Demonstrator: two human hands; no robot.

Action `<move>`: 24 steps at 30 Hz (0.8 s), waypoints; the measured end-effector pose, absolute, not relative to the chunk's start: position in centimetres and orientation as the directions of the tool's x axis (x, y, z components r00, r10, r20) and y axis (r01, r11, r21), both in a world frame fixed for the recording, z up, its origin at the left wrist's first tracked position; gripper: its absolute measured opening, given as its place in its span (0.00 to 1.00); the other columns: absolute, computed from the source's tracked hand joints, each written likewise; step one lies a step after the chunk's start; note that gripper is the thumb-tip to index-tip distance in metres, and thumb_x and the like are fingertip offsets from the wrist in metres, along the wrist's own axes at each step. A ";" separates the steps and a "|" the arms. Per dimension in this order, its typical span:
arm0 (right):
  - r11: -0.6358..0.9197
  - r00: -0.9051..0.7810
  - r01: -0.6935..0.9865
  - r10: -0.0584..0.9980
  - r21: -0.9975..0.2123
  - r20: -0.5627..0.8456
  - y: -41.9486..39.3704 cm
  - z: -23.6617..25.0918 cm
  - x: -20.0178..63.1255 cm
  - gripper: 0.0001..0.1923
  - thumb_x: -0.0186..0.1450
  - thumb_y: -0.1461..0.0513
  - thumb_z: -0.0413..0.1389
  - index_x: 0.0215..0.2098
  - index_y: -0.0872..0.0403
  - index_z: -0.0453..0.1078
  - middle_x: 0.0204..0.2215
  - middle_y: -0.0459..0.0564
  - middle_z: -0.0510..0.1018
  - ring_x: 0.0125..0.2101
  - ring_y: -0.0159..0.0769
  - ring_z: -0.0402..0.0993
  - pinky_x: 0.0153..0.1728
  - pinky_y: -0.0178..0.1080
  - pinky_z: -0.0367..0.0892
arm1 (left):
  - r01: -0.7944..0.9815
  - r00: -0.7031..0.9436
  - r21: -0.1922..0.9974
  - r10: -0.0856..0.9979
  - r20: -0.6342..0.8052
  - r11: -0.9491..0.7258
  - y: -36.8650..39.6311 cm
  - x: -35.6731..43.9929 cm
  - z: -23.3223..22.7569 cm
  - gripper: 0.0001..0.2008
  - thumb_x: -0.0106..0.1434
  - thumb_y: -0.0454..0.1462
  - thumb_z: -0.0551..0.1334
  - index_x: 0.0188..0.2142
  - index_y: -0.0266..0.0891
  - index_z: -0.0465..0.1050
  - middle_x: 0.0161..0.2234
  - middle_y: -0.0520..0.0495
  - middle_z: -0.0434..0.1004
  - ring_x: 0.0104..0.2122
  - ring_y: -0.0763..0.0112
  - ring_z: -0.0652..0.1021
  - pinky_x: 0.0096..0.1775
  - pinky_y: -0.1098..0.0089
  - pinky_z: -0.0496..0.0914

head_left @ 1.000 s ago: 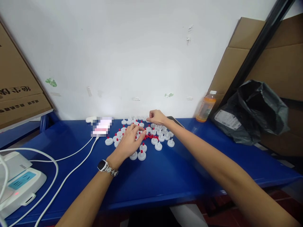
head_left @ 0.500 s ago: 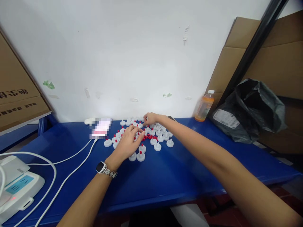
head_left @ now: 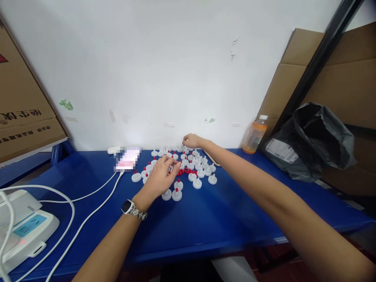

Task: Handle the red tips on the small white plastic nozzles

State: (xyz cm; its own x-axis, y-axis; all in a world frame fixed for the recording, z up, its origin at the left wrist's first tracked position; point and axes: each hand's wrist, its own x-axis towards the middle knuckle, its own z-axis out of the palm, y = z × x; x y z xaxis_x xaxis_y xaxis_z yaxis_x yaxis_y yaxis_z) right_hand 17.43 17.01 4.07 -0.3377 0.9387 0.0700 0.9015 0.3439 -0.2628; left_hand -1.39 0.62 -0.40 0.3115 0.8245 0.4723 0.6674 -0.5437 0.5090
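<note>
Many white round caps with narrow upright spouts, such as the front white cap [head_left: 176, 195], are grouped on the blue table; several carry small red tips. Loose red tips [head_left: 188, 171] lie in a pile among them. Over the left side of the group rests my left hand [head_left: 163, 174], palm down with its fingers stretched and its thumb apart, hiding the caps beneath. My right hand [head_left: 192, 140] is raised above the back caps near the wall, its fingers pinched together. What is between those fingers is too small to make out.
A phone [head_left: 127, 158] on a charging cable lies left of the caps. A white power strip [head_left: 32, 235] sits at the left front. An orange drink bottle [head_left: 255, 135] and a dark plastic bag [head_left: 308, 145] stand at the right. Cardboard boxes [head_left: 26, 94] flank the table.
My right hand has moved slightly back and right, up from the rear caps. My left hand keeps its place over the caps. The whole view has shifted a little.
</note>
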 end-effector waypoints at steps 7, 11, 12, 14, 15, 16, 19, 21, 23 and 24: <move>0.278 -0.242 0.918 0.958 -0.284 0.156 17.2 1.5 18.4 0.05 0.55 0.64 0.62 0.31 0.54 0.76 0.34 0.53 0.82 0.37 0.41 0.77 0.39 0.37 0.67 | 0.677 0.317 0.491 0.819 0.479 -0.549 0.8 -1.3 -0.7 0.17 0.71 0.48 0.50 0.39 0.41 0.72 0.42 0.45 0.71 0.45 0.60 0.72 0.50 0.57 0.67; 0.304 -0.218 0.889 0.939 -0.343 0.267 15.5 2.3 18.4 0.05 0.60 0.63 0.58 0.34 0.54 0.75 0.36 0.51 0.82 0.38 0.38 0.76 0.40 0.36 0.66 | 0.669 0.306 0.489 0.807 0.505 -0.560 0.6 -1.4 -0.5 0.15 0.71 0.47 0.52 0.40 0.41 0.72 0.42 0.45 0.71 0.48 0.59 0.72 0.52 0.56 0.67; 0.324 -0.214 0.869 0.928 -0.375 0.305 14.5 2.5 18.4 0.06 0.62 0.61 0.57 0.35 0.54 0.75 0.36 0.51 0.82 0.38 0.37 0.76 0.39 0.36 0.66 | 0.667 0.292 0.489 0.801 0.523 -0.562 0.5 -1.4 -0.4 0.14 0.71 0.46 0.53 0.43 0.42 0.72 0.44 0.44 0.71 0.49 0.59 0.71 0.53 0.56 0.66; 0.410 -0.207 0.745 0.892 -0.526 0.403 11.9 2.8 18.3 0.08 0.64 0.59 0.56 0.35 0.55 0.73 0.33 0.51 0.82 0.33 0.34 0.76 0.36 0.35 0.66 | 0.662 0.258 0.489 0.786 0.562 -0.567 0.3 -1.3 -0.3 0.15 0.70 0.45 0.55 0.51 0.43 0.69 0.50 0.43 0.69 0.53 0.58 0.69 0.56 0.56 0.65; 0.459 -0.221 0.616 0.880 -0.640 0.420 10.4 2.7 18.1 0.09 0.64 0.57 0.57 0.34 0.55 0.72 0.30 0.50 0.81 0.30 0.34 0.76 0.33 0.34 0.66 | 0.657 0.244 0.492 0.779 0.578 -0.571 0.2 -1.3 -0.3 0.18 0.69 0.45 0.57 0.55 0.43 0.66 0.53 0.42 0.67 0.56 0.57 0.68 0.57 0.56 0.64; 0.493 -0.238 0.475 0.870 -0.729 0.433 9.0 2.4 17.8 0.11 0.64 0.55 0.57 0.33 0.55 0.71 0.28 0.49 0.81 0.29 0.34 0.76 0.32 0.34 0.66 | 0.648 0.236 0.500 0.776 0.585 -0.575 0.1 -1.2 -0.2 0.21 0.68 0.44 0.58 0.59 0.43 0.63 0.56 0.42 0.66 0.57 0.57 0.67 0.57 0.56 0.64; 0.497 -0.273 0.193 0.855 -0.846 0.441 5.1 1.3 16.8 0.15 0.63 0.51 0.59 0.32 0.55 0.71 0.26 0.48 0.79 0.28 0.34 0.74 0.30 0.35 0.66 | 0.599 0.256 0.565 0.804 0.537 -0.568 0.0 -1.0 -0.1 0.21 0.69 0.45 0.57 0.59 0.43 0.61 0.52 0.43 0.71 0.52 0.59 0.72 0.52 0.59 0.68; 0.479 -0.262 0.171 0.865 -0.861 0.429 3.5 0.6 16.5 0.17 0.64 0.49 0.57 0.31 0.55 0.71 0.26 0.48 0.79 0.27 0.34 0.73 0.30 0.36 0.65 | 0.560 0.276 0.625 0.834 0.478 -0.544 -0.1 -1.0 0.1 0.19 0.70 0.46 0.55 0.56 0.42 0.63 0.42 0.46 0.75 0.42 0.63 0.76 0.43 0.64 0.70; 0.504 -0.243 0.267 0.860 -0.821 0.449 2.7 0.2 16.7 0.18 0.67 0.49 0.53 0.31 0.55 0.72 0.26 0.48 0.79 0.27 0.34 0.72 0.31 0.37 0.63 | 0.542 0.277 0.658 0.851 0.447 -0.522 -0.1 -1.1 0.2 0.19 0.71 0.47 0.53 0.56 0.41 0.63 0.36 0.49 0.74 0.35 0.66 0.75 0.38 0.66 0.68; 0.532 -0.248 0.351 0.846 -0.771 0.472 2.5 0.1 17.0 0.17 0.68 0.50 0.52 0.32 0.54 0.72 0.27 0.48 0.79 0.28 0.34 0.72 0.33 0.37 0.62 | 0.546 0.269 0.662 0.856 0.441 -0.513 -0.1 -1.2 0.3 0.20 0.71 0.47 0.52 0.57 0.40 0.63 0.34 0.49 0.73 0.33 0.67 0.75 0.37 0.66 0.68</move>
